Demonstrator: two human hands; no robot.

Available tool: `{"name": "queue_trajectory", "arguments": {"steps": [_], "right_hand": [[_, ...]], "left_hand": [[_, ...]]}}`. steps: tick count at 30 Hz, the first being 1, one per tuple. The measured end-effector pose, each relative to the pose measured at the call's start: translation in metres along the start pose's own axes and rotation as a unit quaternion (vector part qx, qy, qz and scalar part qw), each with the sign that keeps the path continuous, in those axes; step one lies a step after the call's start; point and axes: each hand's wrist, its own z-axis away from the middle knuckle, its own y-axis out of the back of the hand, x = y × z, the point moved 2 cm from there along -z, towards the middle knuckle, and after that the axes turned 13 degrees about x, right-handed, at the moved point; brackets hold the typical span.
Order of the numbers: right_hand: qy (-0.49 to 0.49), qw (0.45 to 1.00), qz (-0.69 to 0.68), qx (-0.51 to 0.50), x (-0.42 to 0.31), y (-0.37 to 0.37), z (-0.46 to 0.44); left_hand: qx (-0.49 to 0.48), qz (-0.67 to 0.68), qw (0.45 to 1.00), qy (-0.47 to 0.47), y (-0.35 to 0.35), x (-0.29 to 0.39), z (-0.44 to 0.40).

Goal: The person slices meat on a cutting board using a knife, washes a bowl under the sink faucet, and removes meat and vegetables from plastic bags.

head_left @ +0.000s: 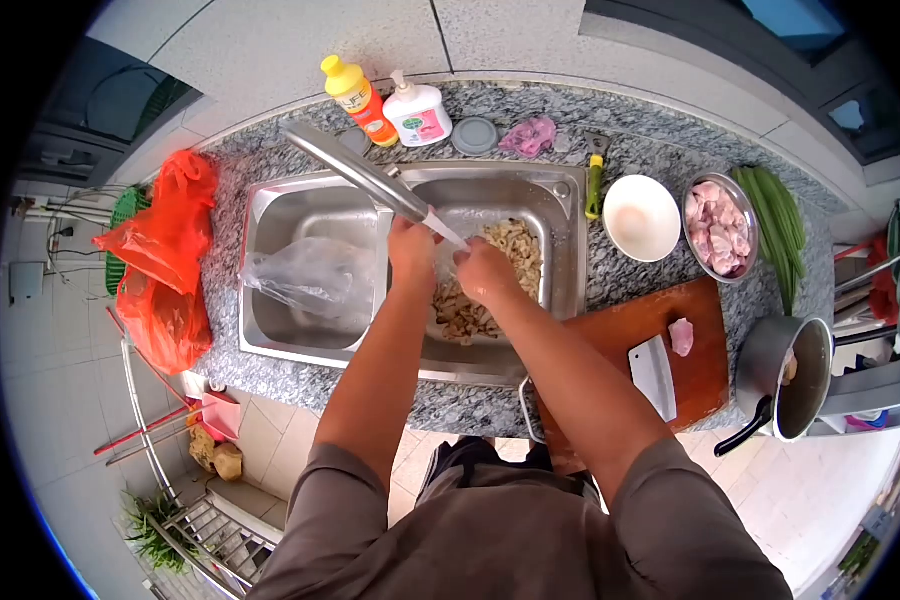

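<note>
My left hand [412, 250] is over the sink's right basin [564, 225], just below the end of the metal faucet [370, 180]. Its fingers are mostly hidden behind the hand and beside the spout. Close by, my right hand [486, 272] is at the whitish stream from the faucet, its fingers curled in; whatever they hold is hidden. Beneath both hands, many wet, pale-brown chopped pieces [520, 250], which look like mushrooms, lie in the basin. A clear plastic bag [310, 277] is crumpled in the left basin [278, 215].
Right of the sink lie a cutting board [602, 385] with a cleaver [653, 378] and meat piece [681, 337], a white bowl [641, 218], a bowl of raw meat [718, 228], green vegetables [773, 225] and a pot [788, 380]. Bottles [418, 112] stand behind; red bags [165, 265] sit left.
</note>
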Motion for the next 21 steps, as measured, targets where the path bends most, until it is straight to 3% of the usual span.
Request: {"name": "queue_trajectory", "arguments": {"steps": [1,4,7,8,9,12,15,16,18,21], "right_hand": [[0.074,0.978,0.194,0.027,-0.012,0.025,0.022],[0.152,0.983,0.039,0.095,0.013,0.069,0.048],[0.000,0.994,-0.064,0.090,0.040,0.128,0.063],[-0.119,0.968,-0.204,0.085,0.047,0.144,0.066],[-0.233,0.905,-0.338,0.109,0.052,0.161,0.071],[-0.296,0.787,-0.497,0.213,0.084,0.198,0.062],[-0.307,0.764,-0.524,0.217,0.107,0.216,0.030],[-0.307,0.769,-0.523,0.202,0.108,0.220,0.024],[-0.289,0.786,-0.519,0.171,0.112,0.220,0.013],[-0.267,0.771,-0.539,0.210,0.115,0.216,0.002]], "left_hand": [[0.013,0.104,0.993,0.050,0.004,-0.005,-0.026],[-0.061,0.182,0.979,0.064,-0.004,0.028,-0.049],[-0.038,0.180,0.979,0.093,-0.007,0.039,-0.066],[-0.048,0.182,0.978,0.086,-0.007,0.045,-0.072],[-0.058,0.182,0.978,0.079,-0.007,0.051,-0.078],[0.001,0.244,0.969,0.049,-0.013,0.080,-0.059],[-0.056,0.264,0.957,0.111,-0.010,0.083,-0.051],[-0.089,0.234,0.965,0.079,-0.009,0.076,-0.050],[-0.044,0.129,0.990,0.039,-0.009,0.074,-0.038],[-0.046,-0.103,0.990,-0.081,-0.009,0.072,-0.051]]}}
